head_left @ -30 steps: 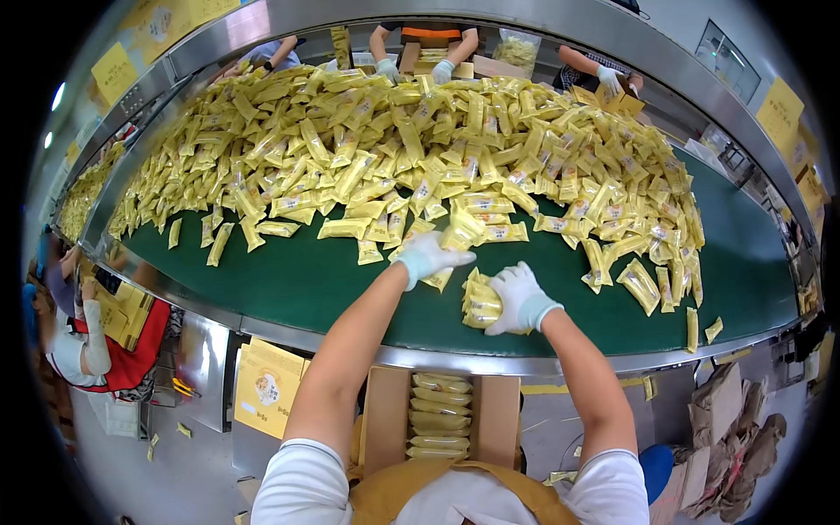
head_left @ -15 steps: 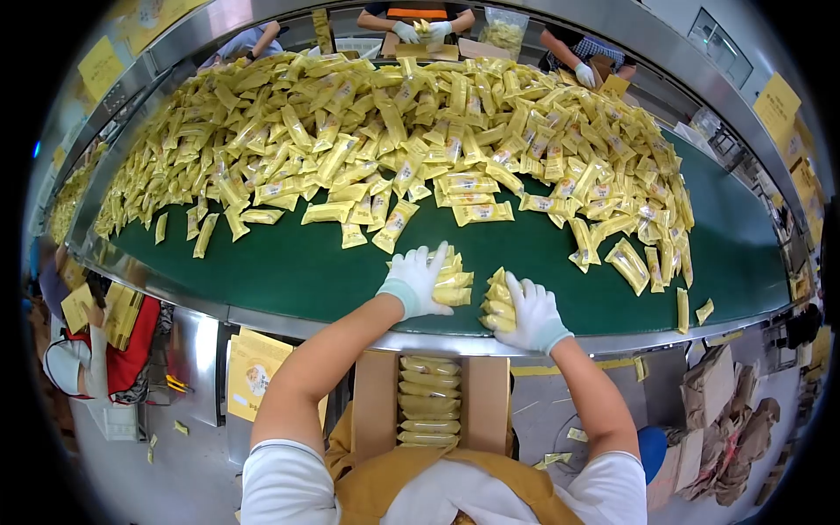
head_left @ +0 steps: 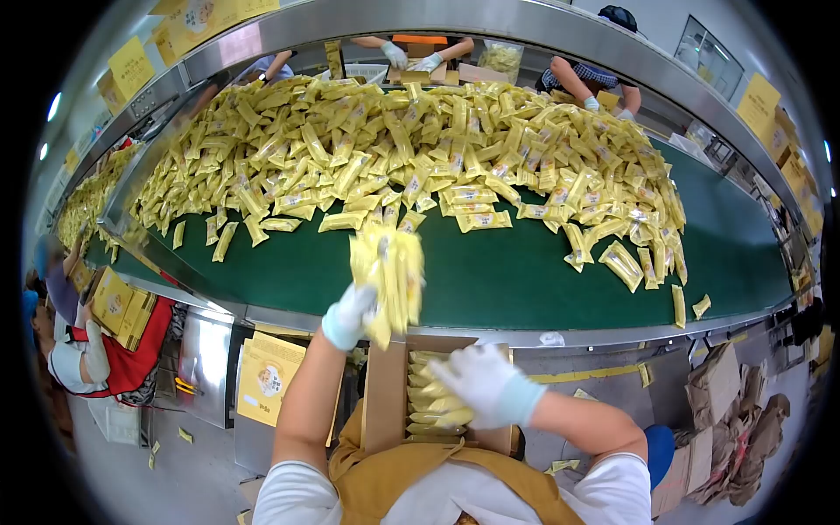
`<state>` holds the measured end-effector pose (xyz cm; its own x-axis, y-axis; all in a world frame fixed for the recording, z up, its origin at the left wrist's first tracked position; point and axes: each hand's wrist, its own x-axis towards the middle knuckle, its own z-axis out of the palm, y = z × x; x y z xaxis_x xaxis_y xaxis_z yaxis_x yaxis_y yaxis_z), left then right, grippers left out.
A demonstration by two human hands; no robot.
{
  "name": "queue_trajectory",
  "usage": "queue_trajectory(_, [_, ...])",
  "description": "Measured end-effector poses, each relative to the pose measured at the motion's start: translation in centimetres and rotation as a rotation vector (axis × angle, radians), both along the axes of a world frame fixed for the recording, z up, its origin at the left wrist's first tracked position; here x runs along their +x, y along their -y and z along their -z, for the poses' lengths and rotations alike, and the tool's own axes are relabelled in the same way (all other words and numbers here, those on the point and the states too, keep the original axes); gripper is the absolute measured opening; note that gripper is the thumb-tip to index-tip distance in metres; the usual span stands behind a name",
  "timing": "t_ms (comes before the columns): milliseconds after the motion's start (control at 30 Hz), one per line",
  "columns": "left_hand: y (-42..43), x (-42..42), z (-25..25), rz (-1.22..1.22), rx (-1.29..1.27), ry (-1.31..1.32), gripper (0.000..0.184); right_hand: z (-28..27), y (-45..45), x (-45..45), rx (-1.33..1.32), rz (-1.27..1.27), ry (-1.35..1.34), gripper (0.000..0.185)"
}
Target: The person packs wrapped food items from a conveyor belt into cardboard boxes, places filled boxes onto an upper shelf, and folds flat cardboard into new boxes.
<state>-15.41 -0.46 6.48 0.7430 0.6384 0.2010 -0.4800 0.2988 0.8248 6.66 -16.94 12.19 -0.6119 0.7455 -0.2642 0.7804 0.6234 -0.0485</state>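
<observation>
My left hand (head_left: 353, 313), in a white glove, grips a bundle of yellow wrapped packets (head_left: 389, 280) held on end above the belt's near edge. Below the edge, against my body, stands an open cardboard box (head_left: 382, 398) with a row of similar packets (head_left: 429, 404) inside. My right hand (head_left: 490, 385), also gloved, is over the box's right side. Its fingers look stretched out and apart above the packets, some of which lie tilted there; motion blurs them and the thumb is hidden.
A large heap of yellow packets (head_left: 420, 140) covers the far part of the green belt (head_left: 490, 280). A metal rim (head_left: 604, 337) borders the belt. Co-workers' gloved hands (head_left: 427, 63) show across it. Yellow printed cartons (head_left: 267, 376) stand at left; brown paper sacks (head_left: 744, 446) lie at right.
Both hands have left the belt surface. The left has lifted its packets and turned them upright; the right has moved down and left over the box, where packets now lie tilted. My view has shifted slightly.
</observation>
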Motion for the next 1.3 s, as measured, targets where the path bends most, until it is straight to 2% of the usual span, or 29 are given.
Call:
queue_trajectory(67, [2.2, -1.2, 0.1, 0.196, -0.029, -0.204, 0.09, 3.1, 0.4, -3.0, -0.08, -0.113, 0.182, 0.088])
queue_trajectory(100, [2.3, -2.0, 2.0, 0.336, 0.212, -0.307, 0.097, 4.3, 0.5, -4.3, -0.147, -0.109, 0.187, 0.085])
queue_trajectory(133, [4.0, -0.5, -0.3, 0.356, 0.398, -0.25, 0.082, 5.4, 0.4, -5.3, -0.212, -0.108, 0.194, 0.081])
queue_trajectory(167, [6.4, 0.5, -3.0, 0.325, 0.307, -0.346, 0.104, 6.8, 0.5, -5.8, -0.279, -0.107, 0.2, 0.078])
queue_trajectory(233, [8.2, 2.2, -1.3, 0.024, 0.873, -0.526, 0.113, 12.7, 1.8, -5.8, -0.31, 0.003, -0.191, 0.071])
queue_trajectory(300, [9.6, 3.0, 0.3, -0.146, 1.093, -0.755, 0.109, 17.6, 2.9, -5.8, -0.355, 0.107, -0.375, 0.069])
queue_trajectory(333, [9.9, 3.1, 1.1, -0.235, 1.2, -0.87, 0.108, 17.6, 2.9, -6.1, -0.383, 0.157, -0.363, 0.071])
queue_trajectory(433, [10.0, 2.9, 4.4, -0.173, 1.542, -0.992, 0.102, 14.6, 3.6, -5.1, -0.451, 0.158, -0.31, 0.076])
queue_trajectory(467, [10.3, 3.0, 4.9, -0.213, 1.561, -1.019, 0.094, 11.5, 3.0, -4.8, -0.561, 0.168, -0.279, 0.076])
queue_trajectory(533, [10.6, 3.0, 4.8, -0.219, 1.566, -1.022, 0.091, 9.3, 3.3, -4.5, -0.63, 0.142, -0.194, 0.073])
queue_trajectory(567, [10.6, 3.1, 4.8, -0.219, 1.571, -1.025, 0.089, 9.0, 3.7, -4.1, -0.584, 0.106, -0.142, 0.071])
queue_trajectory(667, [11.0, 4.2, 7.6, -0.037, 1.683, -1.258, 0.091, 11.4, 4.7, -4.7, -0.438, 0.107, 0.016, 0.061])
queue_trajectory(733, [10.6, 5.4, 7.5, 0.229, 1.563, -1.377, 0.096, 13.8, 4.7, -5.5, -0.363, 0.105, 0.144, 0.049])
queue_trajectory(767, [10.3, 6.0, 7.2, 0.363, 1.496, -1.431, 0.098, 14.3, 4.2, -5.7, -0.39, 0.083, 0.196, 0.049])
queue_trajectory(800, [9.5, 7.1, 6.5, 0.562, 1.434, -1.476, 0.101, 13.7, 3.5, -6.1, -0.42, 0.059, 0.244, 0.049])
queue_trajectory(867, [8.9, 7.5, 5.5, 0.707, 1.403, -1.496, 0.099, 11.8, 2.5, -5.6, -0.434, -0.045, 0.283, 0.046])
queue_trajectory(900, [8.4, 7.7, 4.9, 0.774, 1.39, -1.503, 0.098, 10.7, 1.5, -4.3, -0.54, -0.087, 0.145, 0.044])
queue_trajectory(967, [5.7, 7.0, 2.8, 0.969, 1.367, -1.317, 0.092, 8.3, -1.6, -0.5, -0.742, -0.163, -0.141, 0.04])
queue_trajectory(1000, [3.7, 6.4, 0.9, 1.041, 1.331, -1.198, 0.091, 6.7, -3.1, 1.9, -0.806, -0.065, -0.444, 0.04])
queue_trajectory(1033, [1.0, 5.7, -4.4, 1.086, 1.091, -1.092, 0.081, 5.1, -4.6, 4.4, -0.863, 0.037, -0.754, 0.041])
queue_trajectory(1100, [-4.8, 1.6, -5.5, 0.862, 0.58, -0.697, 0.047, 2.5, -9.0, 8.9, -0.654, 0.179, -0.92, 0.039])
queue_trajectory(1167, [-11.5, -0.6, -3.7, 0.466, 0.785, -0.65, 0.038, 3.5, -13.7, 12.3, -0.617, 0.638, -1.092, 0.041])
queue_trajectory(1200, [-14.3, -1.4, -1.9, 0.154, 0.727, -0.931, 0.042, 5.0, -16.7, 13.6, -0.323, 0.617, -0.997, 0.04])
queue_trajectory(1233, [-16.0, -1.0, 0.4, -0.233, 0.468, -1.053, 0.057, 7.0, -19.7, 14.5, -0.037, 0.589, -0.89, 0.04])
queue_trajectory(1267, [-19.3, -0.9, 3.6, -0.5, 0.623, -1.311, 0.076, 8.7, -22.8, 15.2, 0.018, 0.597, -0.819, 0.042])
queue_trajectory(1300, [-20.7, -0.3, 4.2, -0.62, 0.576, -1.577, 0.091, 10.4, -25.6, 15.8, 0.073, 0.604, -0.746, 0.044])
